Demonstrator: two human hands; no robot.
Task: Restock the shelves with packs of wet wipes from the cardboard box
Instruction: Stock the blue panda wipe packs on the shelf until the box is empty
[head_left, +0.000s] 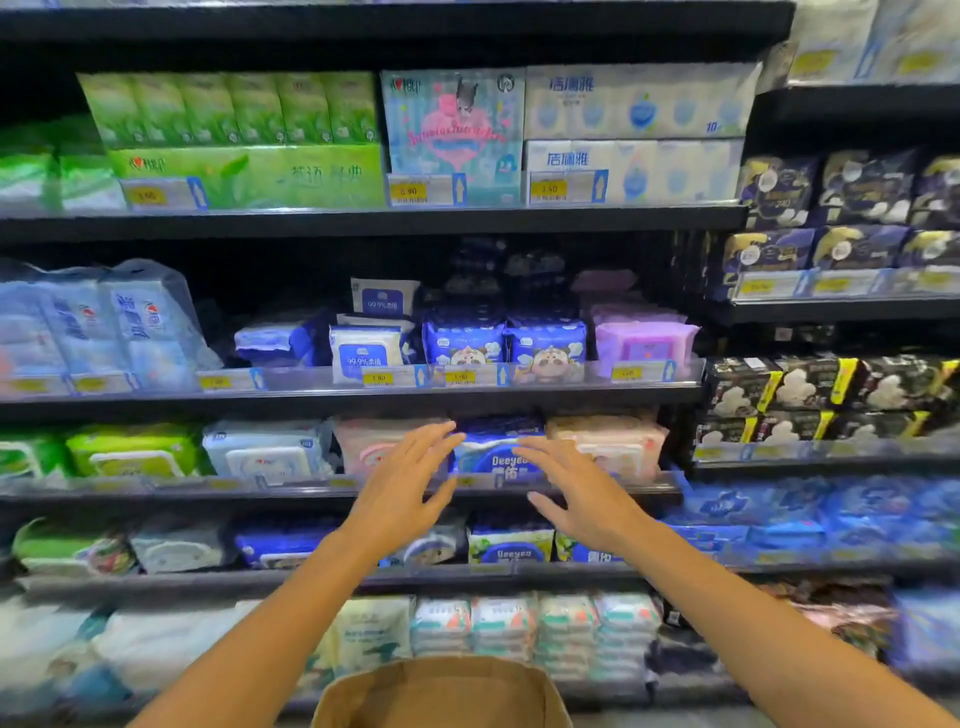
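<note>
My left hand (402, 486) and right hand (582, 493), fingers spread and empty, flank the blue pack (496, 452) at the shelf's front edge; next, reach down to the cardboard box (441, 693).

1. Both bare forearms stretch forward and upward, angled in toward each other.
2. The left hand (402, 491) is raised, fingers straight and slightly spread, thumb out to the side, gripping nothing.
3. The right hand (576, 491) mirrors it, palm facing inward, fingers extended, empty.
4. The two hands are near each other, not touching.
</note>
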